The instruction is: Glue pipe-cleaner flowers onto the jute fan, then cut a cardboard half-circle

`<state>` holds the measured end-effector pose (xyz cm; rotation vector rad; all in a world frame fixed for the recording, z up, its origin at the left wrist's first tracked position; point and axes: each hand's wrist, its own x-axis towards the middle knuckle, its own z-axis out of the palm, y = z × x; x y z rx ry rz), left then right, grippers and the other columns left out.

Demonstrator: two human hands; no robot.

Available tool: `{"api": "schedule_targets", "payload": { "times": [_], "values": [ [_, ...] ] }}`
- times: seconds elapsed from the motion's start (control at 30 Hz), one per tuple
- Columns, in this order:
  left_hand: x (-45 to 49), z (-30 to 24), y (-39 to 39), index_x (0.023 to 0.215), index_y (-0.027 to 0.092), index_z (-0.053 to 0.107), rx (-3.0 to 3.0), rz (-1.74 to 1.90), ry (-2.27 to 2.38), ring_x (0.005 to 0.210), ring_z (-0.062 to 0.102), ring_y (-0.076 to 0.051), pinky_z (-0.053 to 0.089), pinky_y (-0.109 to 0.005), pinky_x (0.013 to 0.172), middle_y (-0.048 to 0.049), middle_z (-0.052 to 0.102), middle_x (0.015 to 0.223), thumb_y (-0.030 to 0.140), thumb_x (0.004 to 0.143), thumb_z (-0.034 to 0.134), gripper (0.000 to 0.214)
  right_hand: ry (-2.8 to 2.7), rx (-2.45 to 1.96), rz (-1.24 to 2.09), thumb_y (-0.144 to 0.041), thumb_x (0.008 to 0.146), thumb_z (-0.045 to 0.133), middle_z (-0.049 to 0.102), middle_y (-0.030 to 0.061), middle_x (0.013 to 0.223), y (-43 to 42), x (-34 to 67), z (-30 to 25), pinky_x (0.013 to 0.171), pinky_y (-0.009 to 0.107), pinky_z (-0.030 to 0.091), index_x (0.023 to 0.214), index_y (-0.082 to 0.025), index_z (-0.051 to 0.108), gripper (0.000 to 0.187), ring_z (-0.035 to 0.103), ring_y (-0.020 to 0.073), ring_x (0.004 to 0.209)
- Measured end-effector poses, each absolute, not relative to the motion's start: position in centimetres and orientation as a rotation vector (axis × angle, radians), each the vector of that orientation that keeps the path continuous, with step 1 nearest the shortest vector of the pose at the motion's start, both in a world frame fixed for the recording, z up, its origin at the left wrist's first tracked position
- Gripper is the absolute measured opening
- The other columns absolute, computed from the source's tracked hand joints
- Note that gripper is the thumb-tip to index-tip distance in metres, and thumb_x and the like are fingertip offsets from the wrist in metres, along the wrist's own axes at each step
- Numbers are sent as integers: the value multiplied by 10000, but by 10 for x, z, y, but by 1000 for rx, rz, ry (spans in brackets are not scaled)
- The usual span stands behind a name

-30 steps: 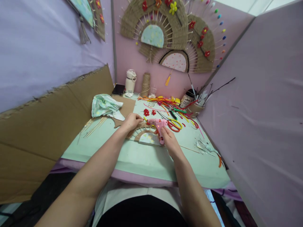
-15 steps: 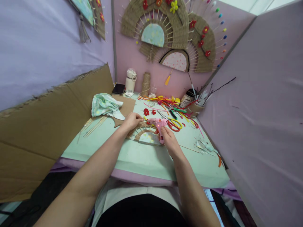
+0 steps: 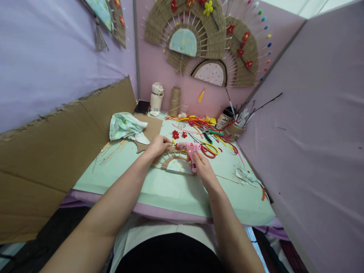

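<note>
My right hand [image 3: 202, 163] is wrapped round the handle of a pink hot glue gun [image 3: 194, 149], its nozzle pointing left. My left hand [image 3: 159, 145] pinches a short yellow pipe cleaner piece [image 3: 174, 142] by the nozzle; the exact contact is too small to make out. Below both hands a woven twine fan [image 3: 164, 161] lies on the table, with a patterned half-round cloth [image 3: 179, 165] at its lower middle. The glue gun and my left hand hide part of its upper band. Just behind are two red flowers, a larger one [image 3: 175, 134] and a smaller one [image 3: 184, 134].
Scissors [image 3: 209, 151], green-handled pliers [image 3: 215, 132] and scattered pipe cleaners [image 3: 187, 120] lie behind the glue gun. Crumpled cloth [image 3: 125, 127] and thin sticks [image 3: 114, 151] are on the left. A twine spool [image 3: 175, 101] and white bottle [image 3: 156, 98] stand at the back.
The view has shifted very slightly. Both hands, the glue gun and the yellow piece keep nearly the same positions.
</note>
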<state>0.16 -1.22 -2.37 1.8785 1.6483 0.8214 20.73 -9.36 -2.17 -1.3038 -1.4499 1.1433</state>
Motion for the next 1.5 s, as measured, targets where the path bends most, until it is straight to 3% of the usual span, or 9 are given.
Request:
{"api": "schedule_targets", "payload": {
  "times": [1.5],
  "values": [
    [2, -23, -13, 872, 164, 767, 1884, 817, 1655, 819, 648, -202, 452, -286, 752, -70, 750, 887, 307, 780, 648, 208, -1431, -1320, 1146, -617, 831, 456, 480, -23, 569, -96, 207, -19, 464, 247, 297, 783, -206, 569, 430, 382, 119, 494]
  ]
}}
